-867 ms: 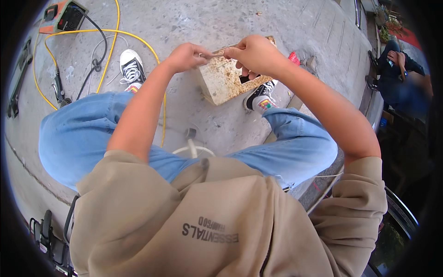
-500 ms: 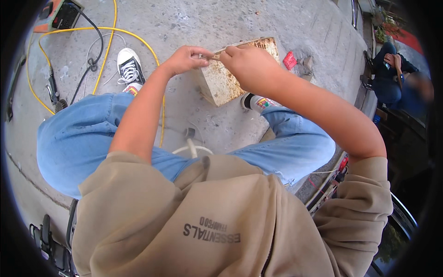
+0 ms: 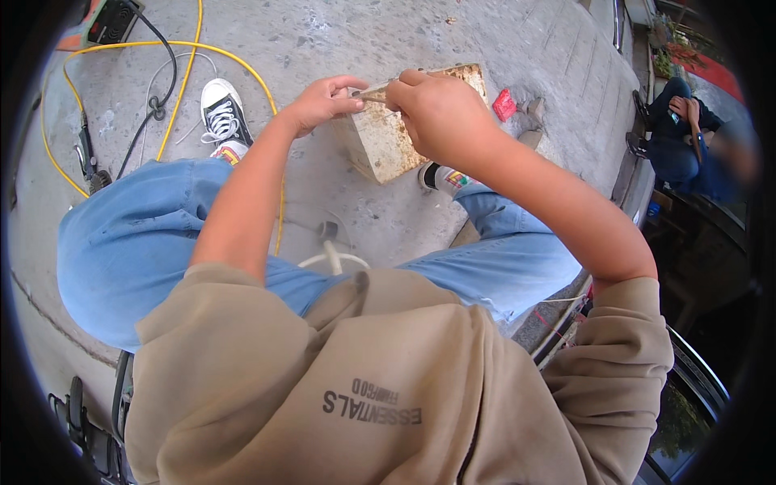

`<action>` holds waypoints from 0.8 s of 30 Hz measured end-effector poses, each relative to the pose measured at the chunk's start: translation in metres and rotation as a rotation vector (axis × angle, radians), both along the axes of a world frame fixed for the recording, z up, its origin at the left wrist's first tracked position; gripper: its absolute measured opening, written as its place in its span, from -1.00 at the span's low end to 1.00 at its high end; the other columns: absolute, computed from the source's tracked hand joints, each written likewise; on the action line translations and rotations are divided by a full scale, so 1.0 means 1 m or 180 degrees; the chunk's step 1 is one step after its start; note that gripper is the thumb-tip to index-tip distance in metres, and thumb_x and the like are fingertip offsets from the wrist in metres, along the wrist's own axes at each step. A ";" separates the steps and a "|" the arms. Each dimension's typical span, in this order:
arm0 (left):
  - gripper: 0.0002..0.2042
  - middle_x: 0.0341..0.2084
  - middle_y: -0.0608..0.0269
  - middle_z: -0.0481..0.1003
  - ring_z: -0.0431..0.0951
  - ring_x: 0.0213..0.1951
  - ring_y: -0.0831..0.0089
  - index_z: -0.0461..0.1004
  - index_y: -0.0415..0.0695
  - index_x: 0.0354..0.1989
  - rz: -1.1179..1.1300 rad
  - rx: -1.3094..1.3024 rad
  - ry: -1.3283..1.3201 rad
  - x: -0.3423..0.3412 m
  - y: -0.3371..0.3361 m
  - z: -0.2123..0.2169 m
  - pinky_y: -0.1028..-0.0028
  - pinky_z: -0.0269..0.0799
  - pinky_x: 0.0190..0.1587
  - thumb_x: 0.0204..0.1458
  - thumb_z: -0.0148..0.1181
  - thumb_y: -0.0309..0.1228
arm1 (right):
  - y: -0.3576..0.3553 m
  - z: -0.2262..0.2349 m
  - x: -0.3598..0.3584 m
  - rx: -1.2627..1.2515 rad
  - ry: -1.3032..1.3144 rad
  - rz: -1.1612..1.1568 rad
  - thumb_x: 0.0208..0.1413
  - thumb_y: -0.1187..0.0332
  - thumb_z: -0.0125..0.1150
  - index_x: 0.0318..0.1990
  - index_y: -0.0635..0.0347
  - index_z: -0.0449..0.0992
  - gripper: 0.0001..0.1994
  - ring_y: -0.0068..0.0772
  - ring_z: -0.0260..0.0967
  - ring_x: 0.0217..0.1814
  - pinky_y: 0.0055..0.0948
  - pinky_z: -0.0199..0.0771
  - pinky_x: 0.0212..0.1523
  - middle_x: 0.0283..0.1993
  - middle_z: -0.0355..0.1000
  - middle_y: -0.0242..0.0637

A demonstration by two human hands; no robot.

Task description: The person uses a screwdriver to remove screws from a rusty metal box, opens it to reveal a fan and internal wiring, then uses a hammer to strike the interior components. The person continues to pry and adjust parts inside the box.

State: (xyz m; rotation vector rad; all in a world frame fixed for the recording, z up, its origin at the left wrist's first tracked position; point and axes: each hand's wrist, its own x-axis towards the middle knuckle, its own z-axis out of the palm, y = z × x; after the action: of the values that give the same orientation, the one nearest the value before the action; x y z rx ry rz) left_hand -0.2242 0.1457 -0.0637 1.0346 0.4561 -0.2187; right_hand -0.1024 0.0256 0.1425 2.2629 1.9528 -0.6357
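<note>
Both of my hands meet over a rusty off-white metal box (image 3: 378, 145) on the ground. My right hand (image 3: 446, 111) is closed around a thin, slender metal-looking tool (image 3: 375, 99); its palm hides the rest of it, so the exact kind does not show. The tool's tip points left, toward the thumb of my left hand (image 3: 322, 105). That hand is held in a loose pinch, with index finger and thumb bent around the tip. Whatever lies between them is too small to name.
A yellow hose (image 3: 260, 85) and a black cable (image 3: 171, 85) loop across the concrete at left, near an angle-grinder-like tool (image 3: 87, 158) and an orange-and-black machine (image 3: 111, 23). Right of the box lie a red wrapper (image 3: 504, 104) and stones (image 3: 532, 111). Another person (image 3: 683, 133) sits far right.
My right hand has turned slightly, and more of the slender tool shows between my hands. My left thumb and index finger have shifted a little. The whole view has moved slightly.
</note>
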 end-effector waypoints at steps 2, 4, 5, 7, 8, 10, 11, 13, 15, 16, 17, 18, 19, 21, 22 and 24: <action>-0.49 -0.63 0.64 0.15 0.30 -0.43 0.73 0.41 -0.15 0.19 -0.0006 -0.0122 -0.0006 0.000 0.001 0.001 0.56 0.33 -0.25 0.04 0.36 -0.33 | -0.002 0.001 0.003 0.0243 -0.0097 0.0304 0.00 0.44 0.27 -0.16 0.15 0.50 -0.79 -0.08 0.49 -0.22 -0.17 0.49 -0.22 -0.27 0.47 -0.24; -0.51 -0.63 0.63 0.16 0.30 -0.44 0.72 0.43 -0.15 0.16 0.0028 -0.0132 -0.0022 0.001 -0.001 0.003 0.56 0.33 -0.26 0.04 0.37 -0.33 | -0.008 0.002 0.010 0.0224 0.0138 0.0252 -0.02 0.46 0.29 -0.10 0.24 0.47 -0.70 -0.07 0.51 -0.26 -0.15 0.52 -0.22 -0.26 0.49 -0.19; -0.53 -0.63 0.63 0.15 0.31 -0.44 0.72 0.44 -0.15 0.15 0.0005 -0.0113 -0.0046 0.001 -0.001 0.001 0.56 0.33 -0.27 0.05 0.36 -0.34 | -0.011 0.001 0.011 0.0216 0.0254 0.0225 -0.03 0.47 0.31 -0.06 0.28 0.45 -0.66 -0.06 0.52 -0.27 -0.14 0.53 -0.23 -0.26 0.50 -0.16; -0.56 -0.64 0.62 0.15 0.31 -0.46 0.72 0.47 -0.16 0.12 -0.0041 -0.0084 -0.0095 0.002 0.001 -0.001 0.57 0.32 -0.28 0.05 0.35 -0.36 | -0.013 0.000 0.010 0.0287 0.0730 -0.0569 0.04 0.41 0.30 -0.05 0.29 0.44 -0.68 -0.05 0.52 -0.27 -0.13 0.52 -0.24 -0.34 0.51 -0.16; -0.59 -0.64 0.62 0.16 0.30 -0.47 0.72 0.49 -0.16 0.10 -0.0098 0.0031 -0.0117 0.004 0.001 -0.003 0.57 0.32 -0.30 0.06 0.34 -0.37 | -0.014 0.000 0.009 0.0322 0.0964 -0.0969 0.07 0.39 0.29 -0.05 0.30 0.43 -0.68 -0.05 0.52 -0.28 -0.13 0.52 -0.24 -0.38 0.52 -0.16; -0.65 -0.65 0.61 0.16 0.29 -0.49 0.72 0.53 -0.16 0.05 -0.0181 0.0288 -0.0130 0.003 0.002 -0.002 0.58 0.32 -0.32 0.07 0.32 -0.40 | -0.007 0.005 0.001 0.0078 0.0560 -0.1096 0.13 0.37 0.24 -0.07 0.30 0.42 -0.73 -0.04 0.51 -0.29 -0.12 0.50 -0.26 -0.45 0.51 -0.15; -0.67 -0.65 0.61 0.16 0.27 -0.50 0.72 0.54 -0.15 0.03 -0.0208 0.0446 -0.0154 0.003 0.002 -0.001 0.57 0.31 -0.34 0.08 0.31 -0.41 | -0.003 0.008 -0.003 -0.0045 0.0359 -0.1157 0.17 0.36 0.21 -0.08 0.31 0.41 -0.75 -0.03 0.51 -0.29 -0.12 0.50 -0.26 -0.49 0.50 -0.15; -0.71 -0.66 0.61 0.16 0.25 -0.52 0.72 0.57 -0.14 0.00 -0.0284 0.0761 -0.0211 0.004 0.003 -0.001 0.57 0.30 -0.37 0.08 0.30 -0.43 | 0.000 0.013 -0.010 -0.0212 0.0119 -0.0943 0.17 0.35 0.19 -0.11 0.26 0.41 -0.78 -0.04 0.50 -0.27 -0.12 0.49 -0.26 -0.42 0.51 -0.15; -0.72 -0.65 0.58 0.24 0.23 -0.53 0.71 0.61 -0.10 -0.04 -0.0245 0.0873 -0.0332 0.006 0.002 -0.003 0.56 0.23 -0.43 0.04 0.30 -0.42 | -0.003 0.012 -0.012 -0.0009 0.0056 -0.0633 0.16 0.36 0.19 -0.13 0.21 0.39 -0.80 -0.05 0.50 -0.24 -0.12 0.49 -0.27 -0.35 0.52 -0.16; -0.73 -0.64 0.57 0.27 0.22 -0.54 0.70 0.63 -0.07 -0.06 -0.0234 0.0926 -0.0397 0.006 0.002 -0.003 0.56 0.19 -0.46 0.03 0.30 -0.42 | -0.009 0.009 -0.011 0.0277 0.0108 -0.0434 0.15 0.36 0.19 -0.13 0.18 0.38 -0.81 -0.06 0.49 -0.22 -0.13 0.49 -0.27 -0.30 0.52 -0.16; -0.73 -0.65 0.57 0.26 0.21 -0.54 0.70 0.64 -0.06 -0.06 -0.0271 0.1008 -0.0394 0.005 0.001 -0.004 0.56 0.18 -0.46 0.02 0.30 -0.41 | -0.013 0.006 -0.011 0.0563 0.0159 -0.0232 0.14 0.37 0.20 -0.14 0.16 0.38 -0.81 -0.06 0.48 -0.20 -0.14 0.49 -0.28 -0.26 0.52 -0.17; -0.73 -0.65 0.57 0.24 0.20 -0.54 0.70 0.64 -0.05 -0.06 -0.0305 0.1094 -0.0394 0.005 0.003 0.000 0.55 0.16 -0.47 0.02 0.31 -0.41 | -0.015 0.004 -0.010 0.0576 0.0199 -0.0168 0.13 0.37 0.19 -0.14 0.14 0.37 -0.81 -0.06 0.48 -0.20 -0.14 0.49 -0.29 -0.24 0.52 -0.18; -0.73 -0.65 0.57 0.23 0.19 -0.55 0.70 0.64 -0.03 -0.06 -0.0339 0.1178 -0.0397 0.006 0.004 0.003 0.55 0.15 -0.47 0.01 0.31 -0.41 | -0.016 0.002 -0.010 0.0588 0.0237 -0.0105 0.13 0.38 0.19 -0.14 0.12 0.37 -0.81 -0.07 0.47 -0.19 -0.15 0.49 -0.29 -0.22 0.51 -0.19; -0.73 -0.67 0.59 0.17 0.20 -0.55 0.72 0.60 -0.10 -0.04 -0.0404 0.1259 -0.0353 0.006 0.005 0.002 0.57 0.26 -0.41 0.06 0.31 -0.41 | -0.018 0.001 -0.010 0.0661 0.0173 -0.0098 0.11 0.41 0.19 -0.14 0.11 0.37 -0.81 -0.07 0.46 -0.17 -0.16 0.49 -0.30 -0.20 0.51 -0.20; -0.73 -0.67 0.60 0.15 0.21 -0.55 0.73 0.58 -0.13 -0.02 -0.0433 0.1296 -0.0331 0.006 0.005 0.001 0.57 0.31 -0.38 0.08 0.31 -0.42 | -0.019 0.001 -0.010 0.0721 0.0072 -0.0155 0.10 0.43 0.19 -0.14 0.11 0.37 -0.81 -0.07 0.46 -0.16 -0.16 0.49 -0.29 -0.21 0.51 -0.21; -0.72 -0.67 0.60 0.14 0.17 -0.56 0.73 0.58 -0.13 -0.02 -0.0335 0.1248 -0.0361 0.004 0.003 -0.009 0.58 0.27 -0.40 0.08 0.31 -0.41 | -0.013 0.007 -0.012 0.0344 -0.0057 -0.0524 0.08 0.47 0.19 -0.13 0.11 0.37 -0.79 -0.08 0.46 -0.13 -0.17 0.49 -0.28 -0.23 0.51 -0.23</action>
State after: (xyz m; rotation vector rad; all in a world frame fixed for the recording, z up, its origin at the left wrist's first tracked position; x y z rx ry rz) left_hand -0.2202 0.1485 -0.0724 1.4492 0.3484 -0.1660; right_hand -0.1148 0.0123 0.1497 2.5045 1.8491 -0.5347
